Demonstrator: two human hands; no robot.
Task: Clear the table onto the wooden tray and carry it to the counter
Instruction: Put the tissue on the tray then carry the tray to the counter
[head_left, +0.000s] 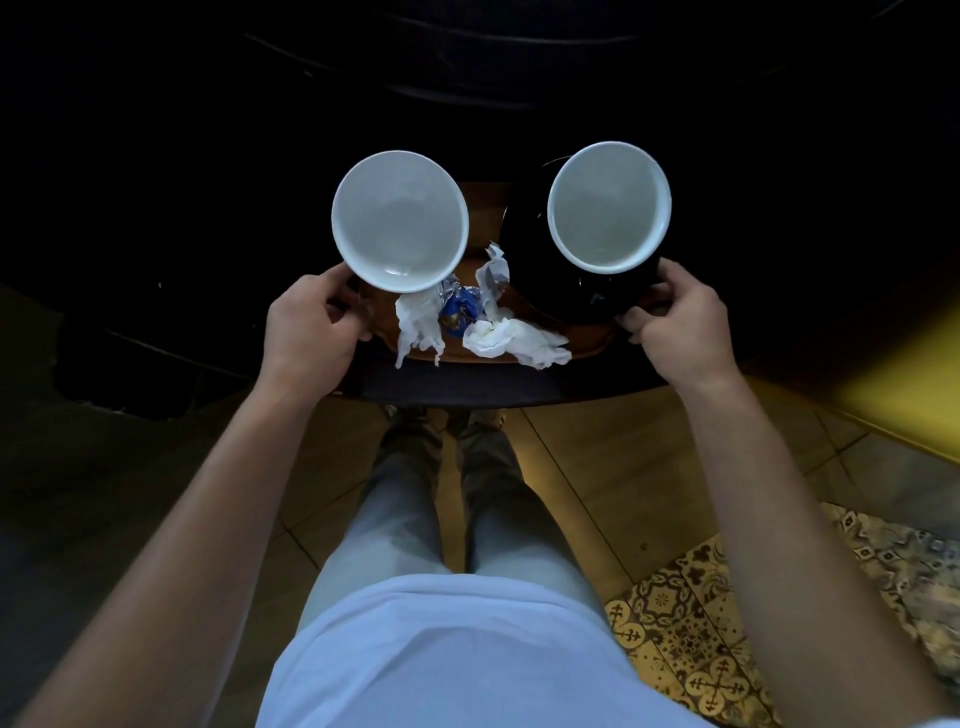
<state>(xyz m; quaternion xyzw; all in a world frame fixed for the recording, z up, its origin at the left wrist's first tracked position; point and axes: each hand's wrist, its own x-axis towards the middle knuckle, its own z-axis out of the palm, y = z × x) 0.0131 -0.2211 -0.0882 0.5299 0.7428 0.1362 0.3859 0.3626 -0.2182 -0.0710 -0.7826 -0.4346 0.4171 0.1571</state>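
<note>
Nearest, a pale blue shirt and light trousers fill the lower frame, above a floor of plain tan tiles with patterned ornamental tiles (691, 644) at lower right. Two bare forearms reach forward. Left hand (311, 322) curls its fingers around the left end of the wooden tray (582, 340); right hand (680, 322) clasps the right end likewise. Tray: brown, smooth, rounded at the corners, mostly covered. On it, near edge: two crumpled white napkins (514, 338), soft and torn, and one blue foil wrapper (457, 309). Beyond: two round cups, glossy white inside, the left cup (400, 221) and the right cup (609, 207), the latter dark outside, possibly on a dark saucer. Everything beyond is too dark to make out.
</note>
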